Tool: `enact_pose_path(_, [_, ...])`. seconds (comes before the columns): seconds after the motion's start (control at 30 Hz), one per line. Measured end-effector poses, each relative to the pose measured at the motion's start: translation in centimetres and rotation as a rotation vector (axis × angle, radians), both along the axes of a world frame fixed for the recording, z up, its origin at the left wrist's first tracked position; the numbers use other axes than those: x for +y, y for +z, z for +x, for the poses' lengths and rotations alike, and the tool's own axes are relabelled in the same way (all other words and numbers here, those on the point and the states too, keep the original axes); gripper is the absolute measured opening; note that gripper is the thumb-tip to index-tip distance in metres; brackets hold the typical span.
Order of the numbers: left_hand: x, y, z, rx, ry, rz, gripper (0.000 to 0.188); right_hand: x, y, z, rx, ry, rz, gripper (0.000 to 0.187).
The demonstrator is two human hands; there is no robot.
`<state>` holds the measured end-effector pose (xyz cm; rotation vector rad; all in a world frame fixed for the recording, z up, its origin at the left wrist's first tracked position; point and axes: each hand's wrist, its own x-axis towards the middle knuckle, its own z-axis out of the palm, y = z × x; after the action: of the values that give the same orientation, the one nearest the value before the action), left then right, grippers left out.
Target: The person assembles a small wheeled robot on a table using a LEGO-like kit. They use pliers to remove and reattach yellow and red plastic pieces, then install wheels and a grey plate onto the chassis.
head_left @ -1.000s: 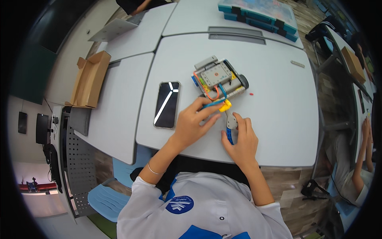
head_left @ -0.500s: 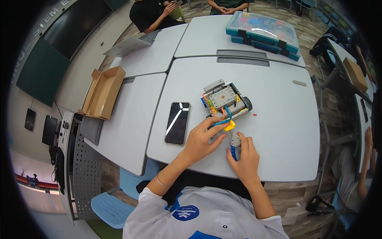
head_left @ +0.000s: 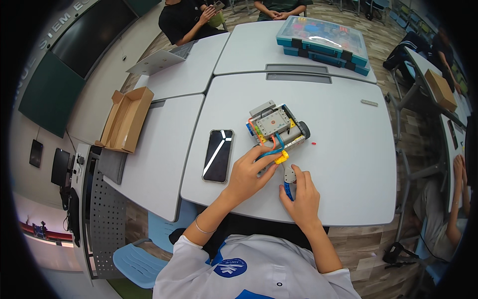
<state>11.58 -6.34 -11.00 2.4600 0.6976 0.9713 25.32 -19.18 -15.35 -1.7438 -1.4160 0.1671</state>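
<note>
A small wheeled model vehicle sits on the white table, with a grey box on top, a dark wheel at its right, and orange and blue cables. My left hand reaches to its near side, thumb and fingers closed on a yellow block beside the blue cable. In my right hand is a grey and blue tool-like piece, pinched between thumb and fingers. Its narrow grey end points at the yellow block; whether they touch I cannot tell.
A phone lies left of the vehicle. To its right are a tiny red piece and, farther off, a grey strip. Stacked teal cases, an open cardboard box and a laptop stand beyond. Two people sit across.
The whole view has shifted slightly, moving the tabletop things a little left. Both hands keep nearly the same grip and place at the vehicle's near side.
</note>
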Motion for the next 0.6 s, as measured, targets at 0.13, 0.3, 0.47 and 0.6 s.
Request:
enact_pose_path(0.13, [0.05, 0.02, 0.01, -0.007, -0.004, 0.021, 0.029, -0.09, 0.29, -0.03, 0.012, 0.009, -0.047, 0.061])
enact_pose_path(0.3, [0.0, 0.14, 0.08, -0.014, -0.006, 0.027, 0.028, -0.05, 0.07, -0.04, 0.016, 0.012, -0.027, 0.061])
enact_pose_path(0.47, [0.23, 0.1, -0.05, 0.0, -0.007, 0.066, 0.026, 0.03, 0.08, -0.07, 0.022, 0.024, -0.018, 0.062])
enact_pose_path(0.6, [0.43, 0.3, -0.13, -0.033, -0.006, 0.088, 0.025, 0.2, 0.41, -0.37, 0.017, 0.012, 0.023, 0.066])
